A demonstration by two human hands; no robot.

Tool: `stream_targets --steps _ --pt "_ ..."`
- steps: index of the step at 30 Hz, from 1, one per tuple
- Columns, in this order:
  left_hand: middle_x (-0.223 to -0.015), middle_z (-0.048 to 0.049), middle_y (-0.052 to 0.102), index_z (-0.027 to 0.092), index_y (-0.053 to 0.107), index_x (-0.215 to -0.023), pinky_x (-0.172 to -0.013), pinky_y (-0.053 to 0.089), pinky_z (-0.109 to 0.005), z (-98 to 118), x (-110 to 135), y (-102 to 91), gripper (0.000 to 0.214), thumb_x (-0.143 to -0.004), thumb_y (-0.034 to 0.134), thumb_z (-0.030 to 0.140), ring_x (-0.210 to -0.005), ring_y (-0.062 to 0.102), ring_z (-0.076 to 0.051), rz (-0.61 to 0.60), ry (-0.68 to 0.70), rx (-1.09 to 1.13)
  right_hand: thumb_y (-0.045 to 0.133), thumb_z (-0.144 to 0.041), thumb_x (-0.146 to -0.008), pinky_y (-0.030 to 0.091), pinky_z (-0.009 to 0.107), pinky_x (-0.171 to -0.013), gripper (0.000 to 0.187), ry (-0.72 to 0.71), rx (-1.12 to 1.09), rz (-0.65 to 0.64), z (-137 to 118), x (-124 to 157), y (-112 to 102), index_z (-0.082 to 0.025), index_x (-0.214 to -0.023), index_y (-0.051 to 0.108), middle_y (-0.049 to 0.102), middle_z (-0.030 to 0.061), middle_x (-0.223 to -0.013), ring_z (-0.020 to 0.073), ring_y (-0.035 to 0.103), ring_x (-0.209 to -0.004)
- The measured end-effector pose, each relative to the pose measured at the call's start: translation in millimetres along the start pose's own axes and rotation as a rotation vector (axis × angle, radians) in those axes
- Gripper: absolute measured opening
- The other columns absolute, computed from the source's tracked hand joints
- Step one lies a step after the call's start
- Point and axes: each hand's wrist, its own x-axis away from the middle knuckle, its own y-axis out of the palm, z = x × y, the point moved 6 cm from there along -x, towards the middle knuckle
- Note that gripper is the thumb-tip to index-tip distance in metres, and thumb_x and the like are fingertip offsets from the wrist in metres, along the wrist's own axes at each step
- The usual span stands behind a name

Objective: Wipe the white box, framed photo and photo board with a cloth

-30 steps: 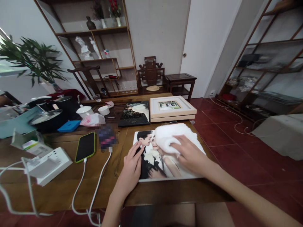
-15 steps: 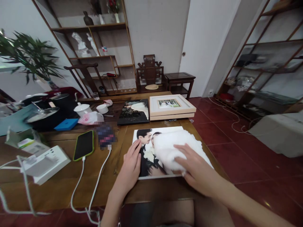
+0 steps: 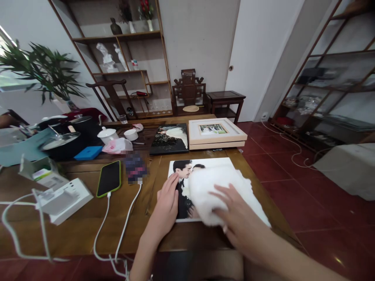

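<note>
A photo panel (image 3: 183, 205) of a couple lies flat near the table's front edge. My left hand (image 3: 166, 201) rests on the panel's left edge with its fingers stretched out, holding nothing. A fluffy white cloth (image 3: 211, 177) is bunched over the middle and right of the panel, hiding much of the picture. My right hand (image 3: 238, 212) grips the cloth and presses it onto the panel, its fingers spread over the folds.
Behind the panel lie a dark photo panel (image 3: 166, 145) and stacked light wood frames (image 3: 234, 128). On the left are a phone (image 3: 109, 178), white cables (image 3: 129, 214), a white box (image 3: 72, 203), a blue box (image 3: 88, 153) and black pots (image 3: 63, 146).
The cloth in my right hand has shifted a little left and toward me, covering more of the picture. My left hand stays on the left edge. The whole view has shifted slightly.
</note>
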Motion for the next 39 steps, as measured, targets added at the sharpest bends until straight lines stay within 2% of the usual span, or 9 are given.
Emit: stream_targets --steps 3,6,14,17,22,26,29,33,39 --pt "-0.146 -0.0106 0.036 0.024 0.036 -0.136 -0.108 0.026 -0.050 0 0 0.2 0.043 -0.094 0.028 0.023 -0.135 0.030 -0.022 0.001 0.006 -0.011 0.054 -0.012 -0.061 0.015 0.066 -0.103 0.029 -0.103 -0.033 -0.078 -27 27 5 -0.022 -0.084 0.067 0.047 0.0100 -0.136 0.0400 0.028 -0.129" --pt "-0.146 -0.0103 0.035 0.024 0.035 -0.137 -0.109 0.024 -0.050 1 0 0.1 0.043 -0.094 0.028 0.023 -0.135 0.030 -0.022 -0.004 0.025 -0.004 0.052 -0.010 -0.061 0.019 0.065 -0.102 0.035 -0.075 -0.064 -0.127 -27 25 1 -0.023 -0.090 0.066 0.046 0.0089 -0.137 0.0386 0.030 -0.129" --pt "-0.146 -0.0108 0.036 0.022 0.035 -0.136 -0.109 0.025 -0.050 0 0 0.7 0.043 -0.094 0.028 0.022 -0.136 0.029 -0.022 -0.011 0.016 -0.012 0.044 -0.005 -0.072 0.033 0.050 -0.095 0.043 0.064 -0.036 -0.039 37 -71 -12 -0.016 -0.111 0.060 0.055 0.0150 -0.119 0.0311 0.039 -0.117" --pt "-0.146 -0.0115 0.036 0.020 0.037 -0.136 -0.109 0.024 -0.050 1 -1 0.7 0.044 -0.093 0.029 0.021 -0.136 0.029 -0.022 -0.013 0.010 -0.017 0.042 -0.004 -0.073 0.033 0.051 -0.094 0.043 0.085 -0.001 -0.037 46 -88 -9 -0.016 -0.110 0.060 0.056 0.0150 -0.116 0.0311 0.039 -0.117" --pt "-0.147 -0.0113 0.034 0.021 0.037 -0.136 -0.109 0.022 -0.053 2 -2 -0.3 0.044 -0.093 0.028 0.022 -0.136 0.028 -0.024 -0.030 -0.017 -0.006 0.045 -0.005 -0.071 0.017 0.058 -0.103 0.047 0.068 -0.008 -0.067 13 -53 -1 -0.017 -0.114 0.059 0.053 0.0138 -0.125 0.0336 0.032 -0.125" --pt "-0.148 -0.0111 0.032 0.020 0.036 -0.137 -0.110 0.020 -0.053 1 -2 -0.2 0.045 -0.093 0.027 0.024 -0.137 0.026 -0.024 -0.047 -0.042 -0.011 0.051 -0.010 -0.068 0.005 0.066 -0.103 0.038 -0.030 -0.065 -0.139 -27 -1 9 -0.021 -0.100 0.066 0.045 0.0113 -0.137 0.0379 0.024 -0.131" --pt "-0.148 -0.0107 0.032 0.020 0.036 -0.138 -0.110 0.020 -0.052 0 -3 0.4 0.046 -0.093 0.028 0.024 -0.137 0.026 -0.023 -0.043 -0.030 -0.020 0.052 -0.012 -0.066 0.005 0.067 -0.103 0.032 -0.074 -0.081 -0.168 -36 22 10 -0.022 -0.093 0.067 0.041 0.0100 -0.140 0.0387 0.021 -0.132" --pt "-0.148 -0.0112 0.033 0.018 0.035 -0.138 -0.111 0.021 -0.050 0 -3 1.5 0.046 -0.093 0.026 0.024 -0.137 0.027 -0.021 -0.038 -0.004 -0.030 0.047 -0.005 -0.063 0.013 0.060 -0.107 0.047 0.027 -0.054 -0.114 -1 15 -3 -0.020 -0.104 0.064 0.048 0.0100 -0.134 0.0320 0.028 -0.131" --pt "-0.146 -0.0110 0.036 0.018 0.039 -0.136 -0.110 0.023 -0.050 1 -2 0.3 0.045 -0.093 0.028 0.023 -0.136 0.029 -0.021 -0.012 0.014 -0.031 0.042 -0.005 -0.072 0.032 0.051 -0.097 0.045 0.184 0.080 0.003 65 -45 -18 -0.012 -0.113 0.059 0.054 0.0189 -0.122 0.0316 0.041 -0.118"
